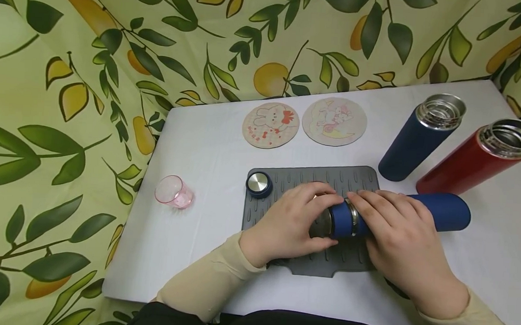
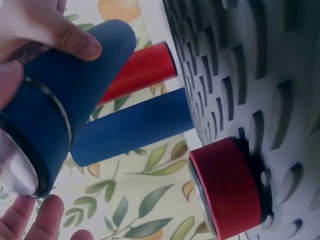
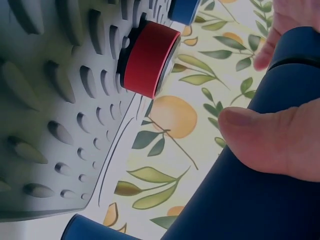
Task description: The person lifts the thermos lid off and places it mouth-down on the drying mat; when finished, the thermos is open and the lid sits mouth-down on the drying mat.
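A blue thermos flask (image 1: 448, 211) lies sideways over the grey ridged mat (image 1: 321, 271). My right hand (image 1: 400, 233) grips its body, with the thumb along the near side in the right wrist view. Around the blue cap (image 1: 340, 221) at the left end, my left hand (image 1: 290, 225) curls its thumb and fingers. A silver ring shows between cap and body. On the mat stands a red cap (image 2: 227, 187), hidden behind my hands in the head view. Another blue cap with a silver top (image 1: 259, 183) sits at the mat's far left corner.
Two uncapped flasks, one blue (image 1: 414, 141) and one red (image 1: 470, 163), stand at the right. A pink glass (image 1: 175, 192) is at the left. Two round coasters, one with a rabbit (image 1: 270, 125) and one paler (image 1: 335, 122), lie toward the back. Leaf-patterned cloth (image 1: 114, 76) surrounds the table.
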A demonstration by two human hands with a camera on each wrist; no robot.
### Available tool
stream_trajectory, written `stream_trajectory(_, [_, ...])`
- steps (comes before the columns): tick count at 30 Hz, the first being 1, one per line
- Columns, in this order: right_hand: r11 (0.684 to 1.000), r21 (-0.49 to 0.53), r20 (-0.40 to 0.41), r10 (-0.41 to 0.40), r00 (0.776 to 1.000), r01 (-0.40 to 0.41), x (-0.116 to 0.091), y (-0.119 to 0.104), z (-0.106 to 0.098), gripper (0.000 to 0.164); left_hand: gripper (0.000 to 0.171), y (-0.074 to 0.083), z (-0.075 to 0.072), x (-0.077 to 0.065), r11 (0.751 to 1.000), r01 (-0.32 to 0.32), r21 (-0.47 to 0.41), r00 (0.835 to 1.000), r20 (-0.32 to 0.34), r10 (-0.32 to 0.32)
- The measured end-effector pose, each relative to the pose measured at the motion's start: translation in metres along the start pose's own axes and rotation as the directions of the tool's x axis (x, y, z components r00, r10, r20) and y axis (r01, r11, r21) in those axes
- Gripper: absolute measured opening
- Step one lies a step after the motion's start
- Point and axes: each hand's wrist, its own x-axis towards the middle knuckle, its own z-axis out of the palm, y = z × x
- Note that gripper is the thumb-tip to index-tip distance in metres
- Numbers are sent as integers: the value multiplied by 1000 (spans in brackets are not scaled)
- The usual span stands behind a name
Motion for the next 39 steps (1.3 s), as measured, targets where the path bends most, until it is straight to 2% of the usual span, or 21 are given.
stream_trajectory(4, [1000,7,-8,5,1000,-5,-2,0,-1,67,66,0,4,-1,999,-38,22,999,-22,38])
stream_trajectory(8, [1000,10,-1,7,1000,-7,-1,0,-2,70,69,0,3,0,999,-27,28,999,-43,29])
stream_trajectory(13, [1000,10,3,5,1000,-5,-2,1,-3,70,77,1,0,0,999,33,-2,999,-19,-33])
stream_trajectory(22, [1000,15,11,3,1000,-3,-3,-2,0,68,74,3,-1,-1,989,139,-47,990,35,-137])
stream_trajectory(27, [1000,1,13,14,1000,-14,-3,-1,-2,71,58,1,-3,-3,954,235,-184,971,93,-221])
stream_trajectory(29, [1000,-13,11,26,1000,-25,-4,0,-5,74,54,-1,-5,-4,945,255,-206,966,100,-239])
stream_trajectory(31, [999,-22,1,41,999,-41,-4,2,-8,75,54,-2,-7,-6,949,248,-193,968,91,-234])
stream_trajectory(35, [997,-31,-32,63,997,-64,-6,8,-15,74,57,-5,-15,-11,977,189,-102,982,47,-185])
stream_trajectory(39, [995,0,-123,98,988,-99,-7,17,-18,67,62,-10,-22,-20,987,161,-22,987,31,-160])
